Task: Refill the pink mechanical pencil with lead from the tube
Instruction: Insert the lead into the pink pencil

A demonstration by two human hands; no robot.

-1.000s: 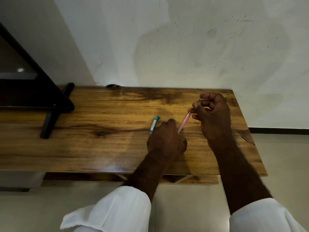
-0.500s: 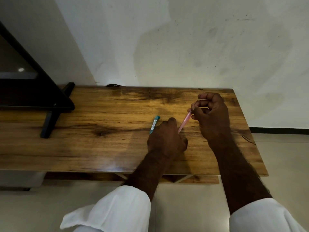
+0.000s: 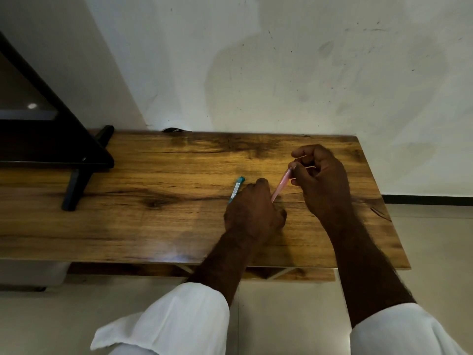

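The pink mechanical pencil (image 3: 281, 185) stands tilted over the wooden table (image 3: 158, 221), its top end leaning to the upper right. My left hand (image 3: 252, 213) rests on the table and is closed round the pencil's lower part, which it hides. My right hand (image 3: 322, 180) is at the pencil's top end, thumb and fingers pinched together, with what looks like a thin dark lead (image 3: 300, 157) between the fingertips. The teal lead tube (image 3: 236, 190) sticks out from behind my left hand to the upper left. I cannot tell whether that hand holds the tube.
A black stand (image 3: 76, 180) with a dark screen above it occupies the table's far left. A white wall runs along the back edge. The table's right edge lies close to my right wrist, with pale floor beyond.
My right hand's fingers have shifted slightly at the pencil's top end. My left hand, the pencil and the tube stay where they were.
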